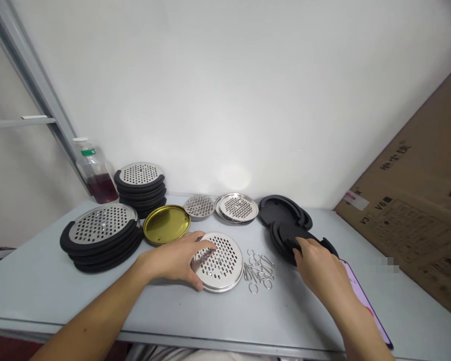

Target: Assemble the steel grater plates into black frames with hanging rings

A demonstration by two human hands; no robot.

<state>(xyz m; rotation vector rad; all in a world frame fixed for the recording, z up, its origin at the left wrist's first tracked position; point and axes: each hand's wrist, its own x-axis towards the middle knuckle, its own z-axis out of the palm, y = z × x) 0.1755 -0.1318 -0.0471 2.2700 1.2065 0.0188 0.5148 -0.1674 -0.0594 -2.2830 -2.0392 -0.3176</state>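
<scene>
My left hand [180, 258] lies at the left side of a stack of perforated round metal plates [220, 263], thumb at the near edge and fingers reaching over the top plate. On the right, my right hand [315, 260] has its fingers closed on a black round holder [285, 235] with a raised, cut-out rim, at a pile of similar holders. More black holders [281, 213] lie just behind. Several small metal rings and pins [259, 271] are scattered between my hands. A gold-coloured round lid [167, 224] sits beyond my left hand.
Two stacks of black holders with perforated plates [101, 223] stand at the left. Loose perforated plates [238, 208] lie near the wall. A bottle of dark red liquid [101, 183] is in the back left corner. A phone [364, 301] and a cardboard box [417, 210] are at the right.
</scene>
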